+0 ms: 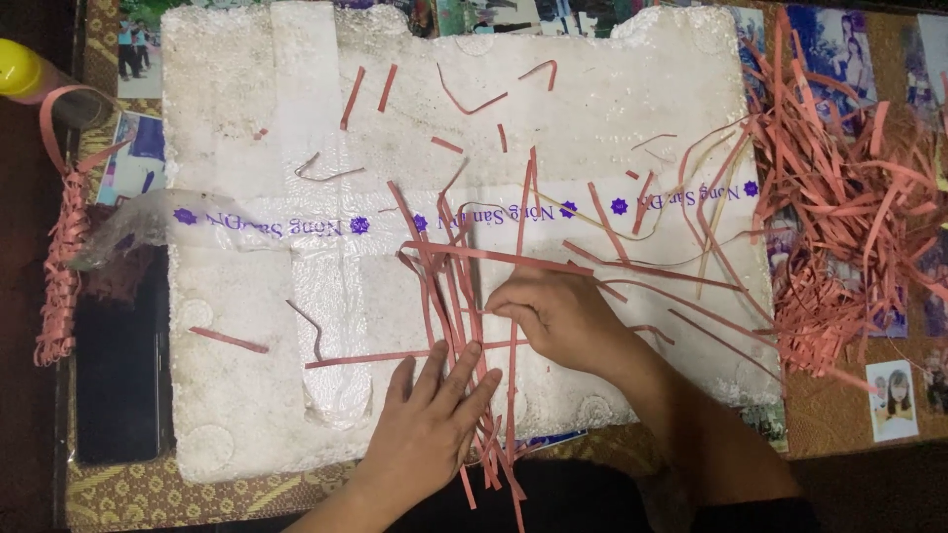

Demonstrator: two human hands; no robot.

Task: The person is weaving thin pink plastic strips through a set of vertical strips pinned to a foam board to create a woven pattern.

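Observation:
A white foam board (612, 99), patched with printed clear tape, lies flat before me. On it sits a loose bundle of thin red paper strips (444, 286), some upright and some laid across. My left hand (430, 419) rests flat, fingers spread, pressing the lower ends of the upright strips near the board's front edge. My right hand (553, 311) is curled just right of the bundle, its fingertips pinching a crosswise red strip at the bundle's middle. More single strips lie scattered over the board.
A big heap of red strips (849, 207) lies off the board's right side, over photo prints. A curled red strip chain (61, 266) hangs at the left by a dark phone (118, 365). A yellow cap (18, 69) sits at top left.

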